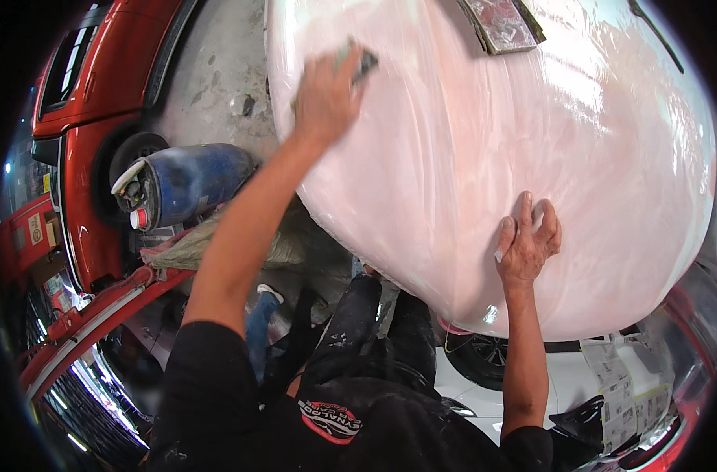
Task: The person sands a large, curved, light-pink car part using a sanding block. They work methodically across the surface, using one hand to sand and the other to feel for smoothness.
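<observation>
A large curved car hood (405, 181) fills the upper middle and right, its surface wet and streaked with milky pink. Toward the hood's far left side, my left hand (325, 98) is closed round a small dark greenish pad (364, 64) and presses it to the surface. Motion blurs that hand, and the palm hides most of the pad. My right hand (529, 244) rests on the nearer part of the hood with its fingers apart and nothing gripped. A small whitish patch shows by its thumb.
A flat rectangular block (504, 27) lies on the hood's far part. Left of the hood are a blue drum (197, 185) on its side, a red vehicle (99, 141) and a red metal bar (99, 322). A white car (547, 377) stands below right. Another person's leg (258, 330) shows lower left.
</observation>
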A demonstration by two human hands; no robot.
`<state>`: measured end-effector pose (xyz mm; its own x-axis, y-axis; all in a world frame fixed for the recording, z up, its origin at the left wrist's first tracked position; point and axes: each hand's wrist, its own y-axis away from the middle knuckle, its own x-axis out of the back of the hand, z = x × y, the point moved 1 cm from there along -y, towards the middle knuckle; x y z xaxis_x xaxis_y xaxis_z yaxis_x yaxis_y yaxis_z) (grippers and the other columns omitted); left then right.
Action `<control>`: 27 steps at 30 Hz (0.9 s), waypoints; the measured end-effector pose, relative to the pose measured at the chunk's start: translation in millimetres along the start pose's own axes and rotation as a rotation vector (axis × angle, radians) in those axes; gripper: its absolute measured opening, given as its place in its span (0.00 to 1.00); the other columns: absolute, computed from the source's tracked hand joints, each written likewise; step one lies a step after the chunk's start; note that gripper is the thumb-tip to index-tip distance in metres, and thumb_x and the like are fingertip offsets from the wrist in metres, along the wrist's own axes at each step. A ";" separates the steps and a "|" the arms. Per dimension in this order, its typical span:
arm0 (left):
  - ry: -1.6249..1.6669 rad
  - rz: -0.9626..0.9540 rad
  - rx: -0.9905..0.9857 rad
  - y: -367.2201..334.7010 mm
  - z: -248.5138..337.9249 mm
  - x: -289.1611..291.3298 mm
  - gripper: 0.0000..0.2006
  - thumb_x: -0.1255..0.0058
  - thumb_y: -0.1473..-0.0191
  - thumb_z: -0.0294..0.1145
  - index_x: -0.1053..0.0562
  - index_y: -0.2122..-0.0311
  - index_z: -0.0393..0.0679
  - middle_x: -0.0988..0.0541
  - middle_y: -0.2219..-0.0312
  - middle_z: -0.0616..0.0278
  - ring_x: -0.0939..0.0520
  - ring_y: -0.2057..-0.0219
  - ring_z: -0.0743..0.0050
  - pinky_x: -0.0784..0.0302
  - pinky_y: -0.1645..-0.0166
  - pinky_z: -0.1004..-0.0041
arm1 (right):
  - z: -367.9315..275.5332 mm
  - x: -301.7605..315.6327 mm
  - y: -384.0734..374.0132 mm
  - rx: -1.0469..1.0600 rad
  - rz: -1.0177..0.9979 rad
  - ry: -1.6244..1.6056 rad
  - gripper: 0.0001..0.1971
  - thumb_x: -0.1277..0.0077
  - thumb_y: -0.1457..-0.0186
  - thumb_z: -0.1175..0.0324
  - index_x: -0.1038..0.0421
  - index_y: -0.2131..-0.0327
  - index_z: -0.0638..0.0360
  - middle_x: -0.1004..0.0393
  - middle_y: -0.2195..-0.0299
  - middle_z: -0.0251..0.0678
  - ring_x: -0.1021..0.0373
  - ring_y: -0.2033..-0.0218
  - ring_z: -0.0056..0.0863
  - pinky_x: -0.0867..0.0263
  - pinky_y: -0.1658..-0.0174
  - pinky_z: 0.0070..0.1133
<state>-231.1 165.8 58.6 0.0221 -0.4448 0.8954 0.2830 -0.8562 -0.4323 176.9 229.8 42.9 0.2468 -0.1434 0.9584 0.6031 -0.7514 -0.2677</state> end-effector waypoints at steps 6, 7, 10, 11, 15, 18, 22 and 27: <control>-0.052 0.052 -0.051 -94.4 -62.5 -18.2 0.22 0.43 0.42 0.38 0.27 0.44 0.40 0.20 0.58 0.43 0.23 0.55 0.42 0.26 0.47 0.53 | -2.3 3.6 -3.2 0.019 0.021 -0.005 0.25 0.46 0.41 0.59 0.25 0.40 0.50 0.38 0.38 0.44 0.48 0.39 0.44 0.51 0.36 0.37; -0.106 0.066 0.010 -124.8 -72.5 -13.1 0.20 0.45 0.41 0.37 0.28 0.46 0.37 0.21 0.59 0.43 0.23 0.55 0.43 0.27 0.47 0.53 | -5.6 2.8 -3.9 0.025 0.025 -0.019 0.25 0.46 0.41 0.59 0.25 0.40 0.49 0.38 0.38 0.44 0.48 0.39 0.44 0.51 0.37 0.37; -0.194 -0.101 0.179 -99.7 -63.8 -8.6 0.20 0.47 0.40 0.39 0.27 0.46 0.40 0.20 0.59 0.44 0.22 0.56 0.43 0.25 0.49 0.52 | -12.6 -3.0 -8.8 0.037 0.023 -0.023 0.25 0.46 0.40 0.59 0.25 0.40 0.48 0.39 0.38 0.43 0.48 0.39 0.43 0.52 0.37 0.36; -0.182 -0.182 0.223 -77.3 -44.9 -21.4 0.20 0.47 0.39 0.41 0.26 0.45 0.43 0.20 0.59 0.44 0.21 0.57 0.43 0.23 0.51 0.52 | -7.8 -3.5 -7.6 0.024 0.022 0.005 0.24 0.46 0.40 0.59 0.25 0.40 0.48 0.39 0.38 0.42 0.48 0.39 0.43 0.52 0.37 0.36; -0.074 -0.053 0.095 119.8 96.6 1.9 0.25 0.47 0.41 0.38 0.27 0.37 0.55 0.21 0.57 0.45 0.21 0.57 0.45 0.22 0.52 0.51 | 2.5 -4.0 -2.4 0.011 0.028 0.030 0.24 0.47 0.39 0.58 0.26 0.39 0.45 0.40 0.37 0.40 0.49 0.39 0.42 0.52 0.37 0.37; 0.105 -0.123 -0.037 194.3 144.1 35.4 0.24 0.47 0.40 0.36 0.27 0.38 0.58 0.20 0.57 0.46 0.19 0.57 0.49 0.22 0.51 0.53 | 2.4 -0.8 0.1 0.012 0.009 0.035 0.24 0.47 0.39 0.57 0.26 0.39 0.45 0.41 0.37 0.39 0.50 0.39 0.42 0.51 0.38 0.38; 0.071 -0.133 0.044 86.9 70.0 16.6 0.26 0.42 0.44 0.36 0.28 0.38 0.56 0.19 0.59 0.51 0.18 0.56 0.48 0.21 0.53 0.55 | 6.2 -7.4 -0.9 0.041 0.002 0.051 0.24 0.47 0.39 0.56 0.26 0.40 0.45 0.41 0.38 0.38 0.51 0.39 0.42 0.51 0.39 0.40; -0.076 0.078 0.255 15.6 49.9 -2.7 0.22 0.46 0.42 0.34 0.29 0.45 0.34 0.23 0.59 0.44 0.24 0.56 0.46 0.28 0.48 0.54 | -2.9 -13.1 -2.8 0.057 0.012 -0.001 0.25 0.47 0.39 0.54 0.27 0.39 0.44 0.43 0.38 0.37 0.51 0.40 0.43 0.50 0.39 0.43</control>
<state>-178.9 166.7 54.8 0.1222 -0.4774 0.8702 0.5100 -0.7219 -0.4677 169.8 231.9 31.3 0.2551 -0.1514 0.9550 0.6425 -0.7115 -0.2844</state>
